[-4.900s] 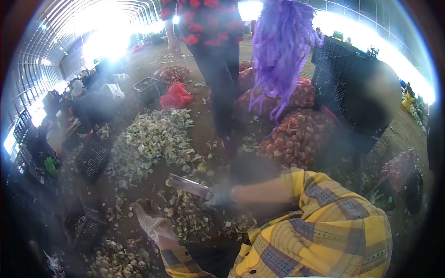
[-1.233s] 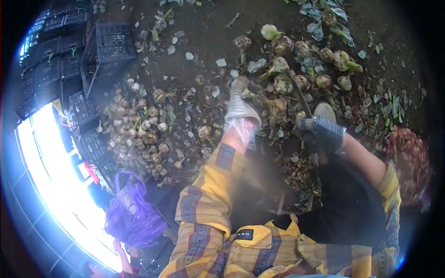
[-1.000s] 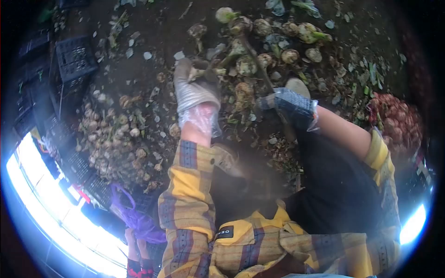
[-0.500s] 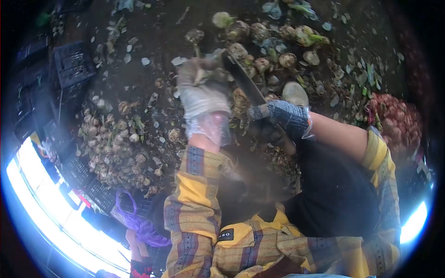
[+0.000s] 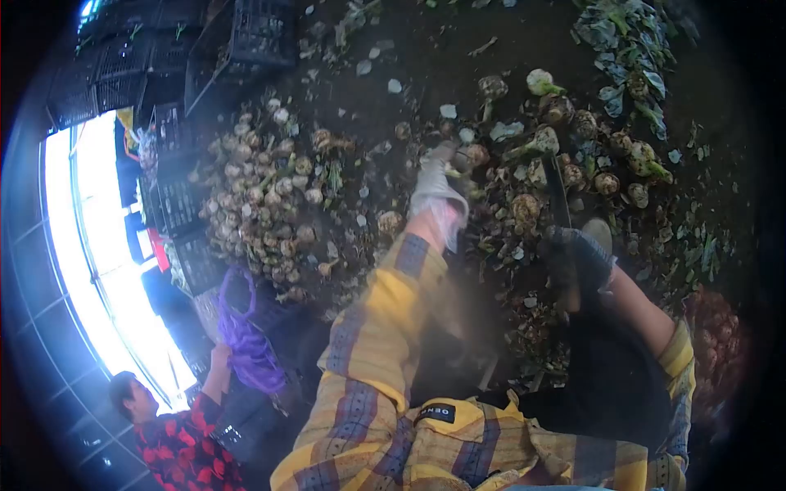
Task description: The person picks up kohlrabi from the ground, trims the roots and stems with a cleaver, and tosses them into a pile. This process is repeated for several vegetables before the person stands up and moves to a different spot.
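Note:
My left hand, in a pale glove with clear plastic at the wrist, reaches forward, low over the littered ground. Its fingers are blurred and point away from me, right beside a round pale bulb; I cannot tell whether they hold anything. My right hand, in a dark grey glove, is closed around the handle of a knife. The long dark blade points forward, its tip overlapping a pale bulb with a green stalk. More dirty round bulbs lie just beyond the blade.
A big heap of pale bulbs spreads at left, near black plastic crates. Leaf scraps litter the far right. A red net sack sits at right. Another person at lower left holds a purple bag.
My left hand has moved away from the knife and reaches out over the ground. The knife now points more straight ahead. The view has turned left, bringing the other person into sight.

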Action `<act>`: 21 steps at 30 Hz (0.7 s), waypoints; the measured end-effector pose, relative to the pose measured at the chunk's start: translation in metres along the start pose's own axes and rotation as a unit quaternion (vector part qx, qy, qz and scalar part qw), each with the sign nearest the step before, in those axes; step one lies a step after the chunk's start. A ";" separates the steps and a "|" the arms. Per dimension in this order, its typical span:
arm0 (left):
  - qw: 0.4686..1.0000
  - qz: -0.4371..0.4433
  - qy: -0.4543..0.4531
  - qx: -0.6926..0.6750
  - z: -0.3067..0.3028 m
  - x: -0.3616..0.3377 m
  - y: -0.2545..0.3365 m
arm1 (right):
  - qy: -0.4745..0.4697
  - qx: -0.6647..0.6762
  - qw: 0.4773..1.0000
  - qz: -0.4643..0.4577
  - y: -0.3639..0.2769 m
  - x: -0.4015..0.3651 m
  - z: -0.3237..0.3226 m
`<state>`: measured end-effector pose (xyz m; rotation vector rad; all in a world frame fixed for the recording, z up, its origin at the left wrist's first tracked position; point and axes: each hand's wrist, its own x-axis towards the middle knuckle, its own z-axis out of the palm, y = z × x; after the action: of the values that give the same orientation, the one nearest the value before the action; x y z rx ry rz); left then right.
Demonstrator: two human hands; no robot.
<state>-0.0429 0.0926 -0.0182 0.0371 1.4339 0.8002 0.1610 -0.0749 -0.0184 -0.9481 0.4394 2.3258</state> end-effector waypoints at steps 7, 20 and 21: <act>0.994 0.082 0.043 0.057 -0.109 0.022 0.077 | -0.058 -0.058 0.996 -0.039 0.008 0.007 -0.027; 0.905 0.273 0.049 0.322 -0.054 0.011 0.124 | 0.111 -0.154 0.973 -0.135 -0.004 -0.021 0.006; 0.870 0.280 0.044 0.402 -0.014 -0.005 0.082 | 0.112 -0.170 0.967 -0.156 -0.004 -0.021 0.004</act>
<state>-0.0926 0.1451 0.0227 1.1138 1.7860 0.6036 0.1731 -0.0781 -0.0004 -1.3460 -0.0299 2.0463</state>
